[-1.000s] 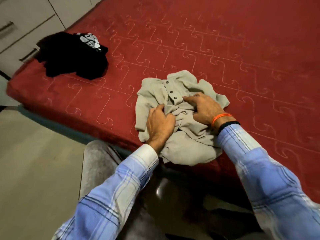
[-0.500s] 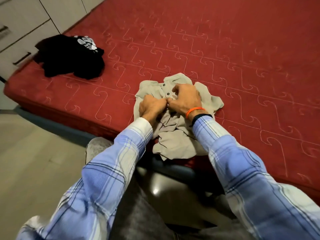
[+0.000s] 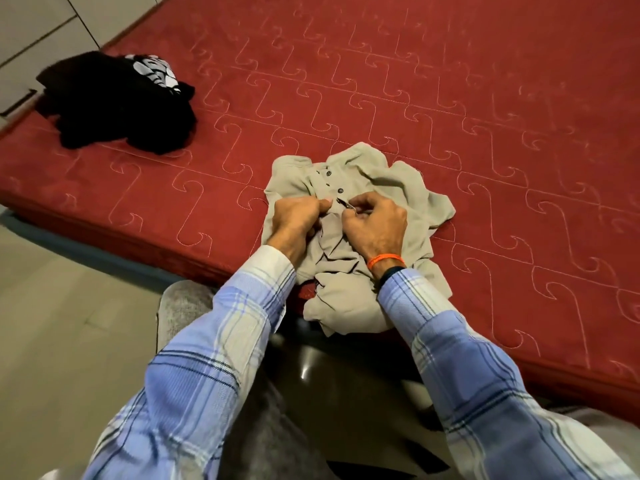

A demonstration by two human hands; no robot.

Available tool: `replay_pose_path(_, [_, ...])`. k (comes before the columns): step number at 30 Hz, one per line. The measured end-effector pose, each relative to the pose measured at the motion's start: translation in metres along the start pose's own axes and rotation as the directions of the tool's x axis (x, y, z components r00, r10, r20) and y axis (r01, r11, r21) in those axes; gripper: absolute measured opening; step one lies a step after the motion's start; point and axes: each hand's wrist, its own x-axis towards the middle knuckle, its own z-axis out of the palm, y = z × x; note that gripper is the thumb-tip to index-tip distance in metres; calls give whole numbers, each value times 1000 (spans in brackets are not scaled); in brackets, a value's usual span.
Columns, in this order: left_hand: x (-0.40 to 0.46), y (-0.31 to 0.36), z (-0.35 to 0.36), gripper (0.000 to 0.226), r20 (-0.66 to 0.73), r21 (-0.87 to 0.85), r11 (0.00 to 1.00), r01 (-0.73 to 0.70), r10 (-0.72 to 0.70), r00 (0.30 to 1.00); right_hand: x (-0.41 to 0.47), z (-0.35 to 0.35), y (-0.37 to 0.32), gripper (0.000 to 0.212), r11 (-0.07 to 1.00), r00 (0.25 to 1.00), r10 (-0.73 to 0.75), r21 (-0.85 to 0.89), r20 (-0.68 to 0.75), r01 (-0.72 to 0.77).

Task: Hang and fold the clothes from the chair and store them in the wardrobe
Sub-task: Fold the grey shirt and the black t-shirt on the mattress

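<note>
Two hands: left hand point(image 3: 297, 216) and right hand point(image 3: 375, 225) meet over the beige shirt's point(image 3: 375, 183) button placket.
Fingers: both sets curled, pinching shirt fabric by a dark button point(image 3: 340, 190).
Shirt: crumpled at the red bed's point(image 3: 485, 98) near edge, its hem hanging over.
Around: black garment point(image 3: 114, 105) heaped well apart, at the bed's far left corner; cabinet drawers point(image 3: 31, 46) beyond.
In the way: plaid sleeves point(image 3: 214, 358) cover the foreground.

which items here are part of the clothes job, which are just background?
In the job:
beige shirt, crumpled near the bed's edge
left hand and right hand, both pinching its button strip
black garment, heaped at the bed's far left corner

Just there:
red bed
white drawers behind the bed
floor
</note>
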Motion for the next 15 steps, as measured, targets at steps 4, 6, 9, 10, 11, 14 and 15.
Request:
replay_pose_path(4, [3,-17,4,21,-52,59,989,-134,137,989,3,0,0,16,1000,999,10,-24,31,-10])
replay_pose_path(6, [3,-21,5,12,-66,82,983,-167,172,983,6,0,0,15,999,998,9,-35,66,-6])
replay_pose_path(9, [3,-19,5,17,-77,86,984,-158,165,983,10,-1,3,12,999,995,13,-41,103,-8])
replay_pose_path(10, [4,-19,6,19,-67,98,982,-162,169,983,10,-2,4,10,999,995,14,-36,99,-11])
replay_pose_path(11, [3,-19,6,22,-50,111,980,-165,171,984,10,-2,5,9,999,996,16,-29,87,-14])
replay_pose_path(14, [6,-23,4,24,11,130,974,-184,184,983,5,-1,7,10,1000,1000,9,17,15,-10])
replay_pose_path(15, [6,-24,2,20,31,126,973,-194,191,981,4,0,7,10,999,1000,-1,34,-6,1])
